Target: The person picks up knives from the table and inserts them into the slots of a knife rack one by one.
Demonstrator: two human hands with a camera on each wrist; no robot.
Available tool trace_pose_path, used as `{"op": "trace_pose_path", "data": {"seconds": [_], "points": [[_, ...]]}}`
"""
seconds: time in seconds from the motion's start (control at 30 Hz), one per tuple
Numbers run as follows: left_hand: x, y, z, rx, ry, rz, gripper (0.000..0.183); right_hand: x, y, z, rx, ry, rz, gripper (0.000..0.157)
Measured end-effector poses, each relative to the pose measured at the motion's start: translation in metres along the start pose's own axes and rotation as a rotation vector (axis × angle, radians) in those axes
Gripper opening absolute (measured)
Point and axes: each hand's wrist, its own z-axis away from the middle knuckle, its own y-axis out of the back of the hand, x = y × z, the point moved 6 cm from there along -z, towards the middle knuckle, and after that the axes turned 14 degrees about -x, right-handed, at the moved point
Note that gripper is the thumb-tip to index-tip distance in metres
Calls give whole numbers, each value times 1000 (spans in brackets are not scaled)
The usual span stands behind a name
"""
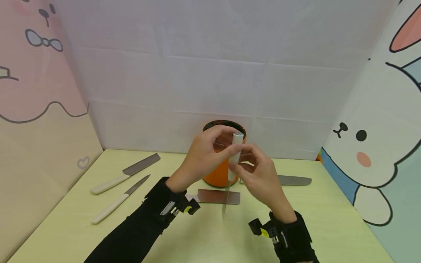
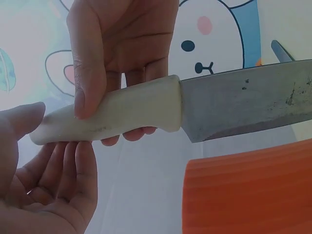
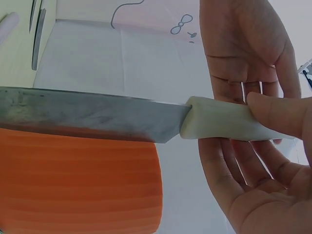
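A kitchen knife with a white handle [image 1: 235, 157] stands nearly upright, blade down. My left hand [image 1: 210, 149] pinches the handle's top end between thumb and fingers. Lower on the same handle, my right hand [image 1: 261, 177] pinches it closer to the blade. The broad, stained blade [image 2: 243, 100] shows from the side in the left wrist view, and the blade [image 3: 87, 114] spans the left half of the right wrist view. Behind the hands is an orange ridged cylinder [image 1: 218, 175] with a dark top, partly hidden by them.
A broad-bladed knife [image 1: 141, 165] and a slim pointed knife [image 1: 135, 185] lie at the table's left. Another rectangular blade [image 1: 210, 196] lies before the cylinder, and a knife [image 1: 294, 180] lies to its right. A white sheet [image 1: 210, 84] hangs behind the table.
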Motion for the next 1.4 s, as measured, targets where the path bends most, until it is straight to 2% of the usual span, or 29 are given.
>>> {"op": "trace_pose_path", "data": {"seconds": [0.23,0.63,0.9,1.03,1.17,1.3,1.4], "points": [[-2,-3,1,-5,15,3,28,0,0,1,7,0,-7,34],[4,-1,1,13,-31,-70,25,-1,-1,1,4,22,-18,37],[6,4,-6,10,-49,-83,25,1,5,1,25,59,-6,43],[11,11,-16,8,-58,-58,22,16,17,4,39,85,-14,46],[18,23,-27,20,-58,-62,23,29,32,9,76,67,18,44],[29,38,-39,42,-83,-99,23,24,43,15,126,46,77,38],[43,47,-48,60,-86,-106,21,18,45,18,141,22,112,36]]}}
